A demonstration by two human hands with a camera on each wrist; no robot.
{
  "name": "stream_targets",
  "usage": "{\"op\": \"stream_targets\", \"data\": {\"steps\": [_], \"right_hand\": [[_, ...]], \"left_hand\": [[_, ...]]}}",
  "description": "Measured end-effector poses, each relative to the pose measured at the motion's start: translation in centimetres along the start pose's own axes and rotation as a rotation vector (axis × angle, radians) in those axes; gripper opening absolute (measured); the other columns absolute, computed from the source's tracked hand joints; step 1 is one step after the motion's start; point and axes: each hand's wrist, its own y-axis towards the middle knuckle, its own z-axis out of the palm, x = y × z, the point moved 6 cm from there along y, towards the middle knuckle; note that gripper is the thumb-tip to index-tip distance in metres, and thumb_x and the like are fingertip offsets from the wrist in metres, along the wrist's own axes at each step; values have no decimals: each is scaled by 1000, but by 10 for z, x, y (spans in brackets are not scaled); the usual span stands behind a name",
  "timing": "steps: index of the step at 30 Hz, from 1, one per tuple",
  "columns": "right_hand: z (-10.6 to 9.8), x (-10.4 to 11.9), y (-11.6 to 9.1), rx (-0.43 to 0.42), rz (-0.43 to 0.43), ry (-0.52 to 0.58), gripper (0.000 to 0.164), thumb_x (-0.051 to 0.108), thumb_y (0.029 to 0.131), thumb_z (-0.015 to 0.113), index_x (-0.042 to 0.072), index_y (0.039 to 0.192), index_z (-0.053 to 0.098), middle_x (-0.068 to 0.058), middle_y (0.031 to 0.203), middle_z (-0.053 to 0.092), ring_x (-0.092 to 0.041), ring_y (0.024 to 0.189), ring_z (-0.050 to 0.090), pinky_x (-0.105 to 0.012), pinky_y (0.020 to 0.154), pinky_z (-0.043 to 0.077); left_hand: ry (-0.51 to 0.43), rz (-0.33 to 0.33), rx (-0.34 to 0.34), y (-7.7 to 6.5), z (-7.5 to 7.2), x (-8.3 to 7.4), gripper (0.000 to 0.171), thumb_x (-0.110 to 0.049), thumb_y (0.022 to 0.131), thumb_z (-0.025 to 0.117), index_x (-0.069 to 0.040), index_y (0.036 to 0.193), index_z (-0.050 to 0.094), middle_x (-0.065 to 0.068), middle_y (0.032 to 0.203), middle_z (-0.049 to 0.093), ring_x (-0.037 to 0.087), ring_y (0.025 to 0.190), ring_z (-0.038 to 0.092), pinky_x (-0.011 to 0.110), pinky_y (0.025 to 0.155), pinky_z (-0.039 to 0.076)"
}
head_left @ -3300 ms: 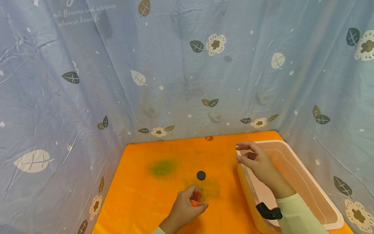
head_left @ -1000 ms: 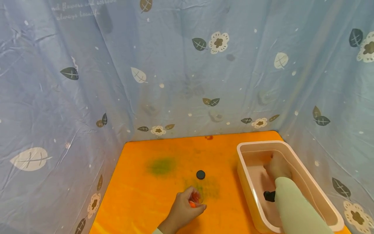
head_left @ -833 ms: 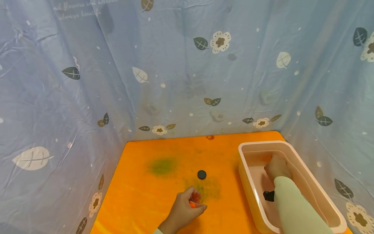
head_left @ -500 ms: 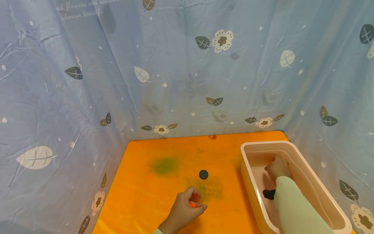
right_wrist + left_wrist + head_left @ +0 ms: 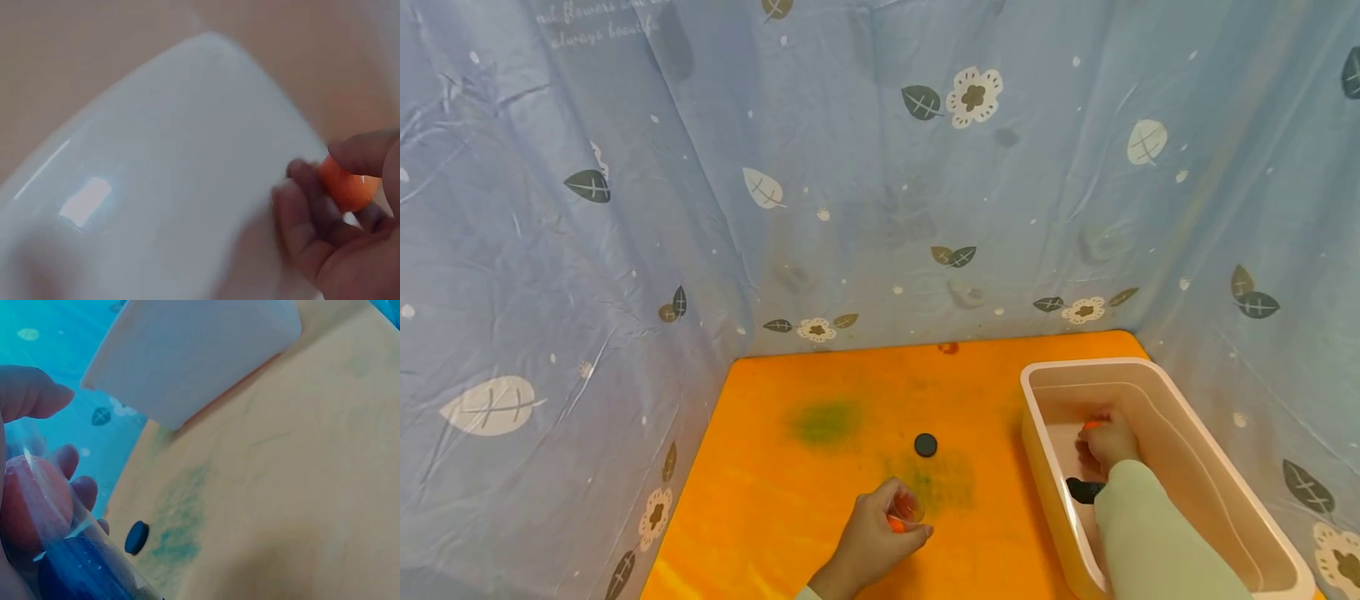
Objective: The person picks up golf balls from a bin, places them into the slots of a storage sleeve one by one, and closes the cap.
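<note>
Inside the tub, your right hand is pinching an orange ball; left of the tub, your left hand is gripping a clear tube. You're apparently picking that ball up; the next move is probably calling for a lift clear of the tub.

A tub stands along the right edge of the tabletop, its far end near the back right corner, and the right hand is inside it towards that end, with a ball between thumb and fingers. Left of the tub, near the middle of the tabletop, lies a disc; before it the left hand is around a tube with two balls in it. A curtain hangs behind the back edge and along both side edges.
</note>
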Motion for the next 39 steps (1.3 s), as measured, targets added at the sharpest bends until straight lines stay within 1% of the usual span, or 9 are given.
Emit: {"op": "stream_targets", "data": {"steps": [1, 3, 8, 12, 16, 20, 30, 34, 39], "right_hand": [[2, -2, -1, 9, 34, 75, 46, -11, 96, 60, -7, 136, 37, -14, 94, 58, -23, 68, 66, -34, 60, 60], [4, -2, -2, 14, 52, 141, 46, -12, 97, 59, -8, 136, 35, -11, 89, 58, -20, 64, 67, -33, 61, 60], [5, 2, -5, 26, 60, 160, 43, -10, 99, 60, -9, 135, 36, -13, 93, 59, -20, 65, 68, -33, 63, 61], [3, 3, -7, 38, 92, 175, 37, -10, 102, 58, -6, 132, 37, -10, 86, 63, -22, 65, 69, -34, 64, 62], [2, 8, -10, 46, 120, 268, 34, -11, 102, 58, -1, 126, 37, -10, 77, 62, -23, 60, 68, -35, 61, 62], [1, 19, -14, 69, 127, 330, 31, -11, 103, 55, 1, 123, 36, -10, 77, 58, -23, 58, 67, -37, 61, 63], [-11, 50, -18, 196, 66, 247, 25, -9, 108, 51, -8, 130, 38, -5, 86, 62, -17, 67, 72, -30, 69, 63], [-15, 68, -23, 205, -29, 192, 31, -5, 110, 54, -10, 135, 37, -1, 88, 67, -14, 70, 73, -29, 71, 63], [-14, 92, -32, 200, -151, 90, 44, 0, 110, 59, -11, 146, 36, -5, 104, 61, -14, 77, 74, -30, 75, 64]], "left_hand": [[-3, -2, 0, 0, 0, 0, 25, -15, 93, 89, -14, 101, 65, -6, 92, 74, 13, 83, 77, 28, 72, 62], [-4, -2, 0, 1, 0, 1, 24, -14, 93, 89, -14, 101, 65, -6, 91, 74, 14, 82, 76, 29, 71, 62], [6, -7, -6, 1, -2, 3, 24, -14, 93, 89, -15, 102, 66, -7, 90, 74, 13, 81, 76, 29, 71, 62], [19, -19, -10, 1, -3, 3, 24, -14, 93, 89, -16, 101, 66, -7, 89, 74, 13, 82, 75, 29, 72, 62], [32, -19, -14, 1, -3, 2, 25, -14, 93, 89, -16, 101, 66, -8, 89, 74, 13, 81, 75, 28, 72, 62], [23, -17, -10, -1, -2, 4, 25, -15, 93, 89, -16, 102, 66, -8, 89, 74, 13, 81, 75, 28, 71, 62], [40, 2, 0, 0, -1, 0, 26, -18, 93, 90, -17, 100, 65, -8, 88, 73, 13, 79, 74, 29, 71, 61], [23, 14, 13, 0, 1, -1, 26, -17, 93, 90, -16, 101, 65, -7, 89, 73, 13, 81, 74, 29, 72, 61], [26, 35, 16, 0, 3, -2, 26, -17, 93, 90, -12, 101, 65, -7, 89, 73, 12, 81, 74, 29, 72, 61]]}}
